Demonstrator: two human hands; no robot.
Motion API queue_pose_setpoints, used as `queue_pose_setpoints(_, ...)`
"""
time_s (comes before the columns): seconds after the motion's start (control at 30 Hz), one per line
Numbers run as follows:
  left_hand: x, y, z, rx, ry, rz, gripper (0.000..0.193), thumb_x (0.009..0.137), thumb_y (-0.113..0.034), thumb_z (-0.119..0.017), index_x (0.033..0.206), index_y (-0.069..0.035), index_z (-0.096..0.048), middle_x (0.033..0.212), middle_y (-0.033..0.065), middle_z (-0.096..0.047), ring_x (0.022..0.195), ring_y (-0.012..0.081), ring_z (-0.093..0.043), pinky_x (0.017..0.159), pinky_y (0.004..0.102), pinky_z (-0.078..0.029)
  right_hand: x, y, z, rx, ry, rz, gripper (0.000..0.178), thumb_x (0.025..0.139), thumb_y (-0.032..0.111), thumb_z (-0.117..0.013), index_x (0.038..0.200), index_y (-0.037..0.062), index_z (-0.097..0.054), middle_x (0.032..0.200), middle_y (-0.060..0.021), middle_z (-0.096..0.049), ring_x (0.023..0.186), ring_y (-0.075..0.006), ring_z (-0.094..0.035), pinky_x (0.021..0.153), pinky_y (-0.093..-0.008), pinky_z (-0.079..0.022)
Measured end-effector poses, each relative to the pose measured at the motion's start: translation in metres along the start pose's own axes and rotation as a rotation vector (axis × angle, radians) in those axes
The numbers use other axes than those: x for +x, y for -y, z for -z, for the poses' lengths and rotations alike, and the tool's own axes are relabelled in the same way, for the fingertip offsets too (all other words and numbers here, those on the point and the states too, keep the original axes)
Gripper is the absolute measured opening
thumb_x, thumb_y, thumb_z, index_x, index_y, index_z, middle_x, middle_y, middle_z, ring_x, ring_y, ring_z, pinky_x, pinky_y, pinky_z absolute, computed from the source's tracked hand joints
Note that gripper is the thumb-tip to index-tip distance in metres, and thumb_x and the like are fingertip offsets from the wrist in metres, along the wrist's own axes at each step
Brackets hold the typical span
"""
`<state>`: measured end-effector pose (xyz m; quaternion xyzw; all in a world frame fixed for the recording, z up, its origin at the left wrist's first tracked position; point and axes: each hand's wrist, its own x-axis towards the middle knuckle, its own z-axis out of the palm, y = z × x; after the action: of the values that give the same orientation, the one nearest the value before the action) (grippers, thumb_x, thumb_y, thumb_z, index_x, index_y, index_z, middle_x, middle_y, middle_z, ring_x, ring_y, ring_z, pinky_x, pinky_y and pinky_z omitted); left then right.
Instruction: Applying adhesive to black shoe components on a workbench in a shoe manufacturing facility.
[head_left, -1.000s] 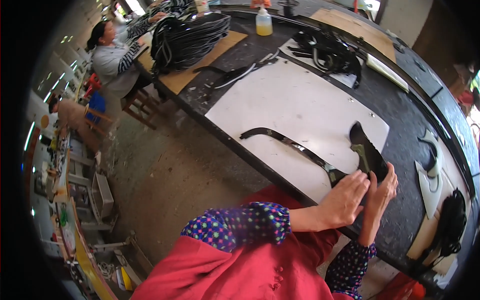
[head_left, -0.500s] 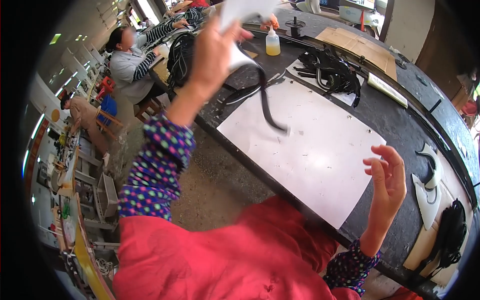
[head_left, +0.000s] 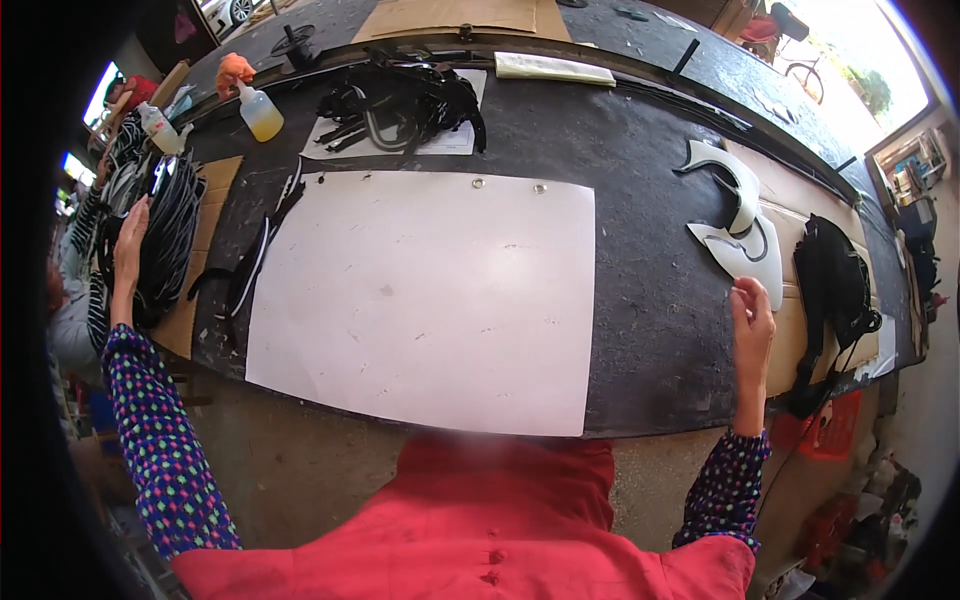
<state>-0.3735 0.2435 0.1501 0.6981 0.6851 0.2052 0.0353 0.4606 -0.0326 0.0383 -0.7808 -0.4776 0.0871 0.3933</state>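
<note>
My left hand (head_left: 130,240) is at the far left, fingers stretched out along a heap of black and grey strips (head_left: 165,245); I see nothing in it. My right hand (head_left: 752,335) has its fingers bent together at the lower edge of a white curved piece (head_left: 755,258) with a dark curved line on it. Thumb and fingertips meet that edge in a pinch. Just above it lies a second white curved piece (head_left: 745,195). A large white sheet (head_left: 420,300) covers the table's middle, and a few loose black strips (head_left: 245,270) lie along its left edge.
A pile of black strips (head_left: 405,110) lies on paper behind the sheet. Left of it stands a squeeze bottle (head_left: 260,113) of yellow liquid. A black bundle (head_left: 835,280) rests on cardboard (head_left: 790,185) at the right. Another person, in striped sleeves (head_left: 82,225), is at the far left.
The view has swung to the right. My left hand, which held a white piece and a black strip aloft, is now down at the strip heap without them. My right hand has reached the white curved piece.
</note>
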Motion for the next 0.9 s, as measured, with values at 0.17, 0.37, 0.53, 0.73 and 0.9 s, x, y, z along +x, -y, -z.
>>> queue_pose_setpoints(0.17,-0.027,0.020,0.028,0.687,-0.446,-0.202,0.051,0.095,-0.041,-0.037,0.137,-0.012,-0.041,0.143,0.0071,-0.037,0.134,0.0222,-0.030,0.109,0.0322,-0.021,0.067,-0.048,-0.012,-0.506,0.086,0.419,0.047,0.085,0.015,-0.062,0.126,-0.0013,-0.046,0.124,-0.0174,-0.054,0.115,-0.0332,-0.051,0.094,-0.0380,-0.040)
queue_pose_setpoints(0.37,-0.075,-0.217,-0.075,0.324,-0.433,-0.639,0.023,0.087,-0.019,-0.057,0.105,-0.006,-0.065,0.115,0.0034,-0.062,0.112,0.0182,-0.053,0.094,0.0319,-0.039,0.067,-0.090,0.019,-0.758,-0.017,0.645,0.031,0.090,0.003,-0.050,0.121,0.0007,-0.050,0.114,-0.0191,-0.059,0.104,-0.0327,-0.058,0.091,-0.0400,-0.042)
queue_pose_setpoints(0.53,-0.123,-0.376,-0.199,-0.399,-0.041,-0.968,0.025,0.086,-0.022,-0.061,0.107,-0.010,-0.066,0.119,0.0035,-0.060,0.115,0.0176,-0.051,0.097,0.0332,-0.033,0.059,-0.041,0.007,-0.463,0.119,0.499,0.030,0.088,0.016,-0.058,0.113,-0.0004,-0.054,0.090,-0.0162,-0.061,0.086,-0.0312,-0.057,0.083,-0.0403,-0.041)
queue_pose_setpoints(0.73,-0.191,-0.556,-0.312,-0.664,0.182,-1.055,0.037,0.089,-0.015,-0.047,0.125,-0.008,-0.053,0.123,0.0107,-0.057,0.121,0.0251,-0.048,0.100,0.0387,-0.035,-0.021,0.030,-0.008,-0.469,0.317,0.561,0.058,0.074,0.021,-0.071,0.123,0.0030,-0.045,0.112,-0.0151,-0.054,0.105,-0.0316,-0.050,0.093,-0.0406,-0.036)
queue_pose_setpoints(0.9,-0.195,-0.582,-0.338,-0.630,0.398,-0.930,0.043,0.084,-0.006,-0.043,0.126,-0.004,-0.051,0.123,0.0180,-0.055,0.119,0.0304,-0.049,0.101,0.0387,-0.037,-0.037,0.012,-0.008,-0.554,0.145,0.673,0.045,0.075,0.011,-0.069,0.115,0.0011,-0.050,0.104,-0.0154,-0.058,0.096,-0.0313,-0.055,0.085,-0.0404,-0.044)
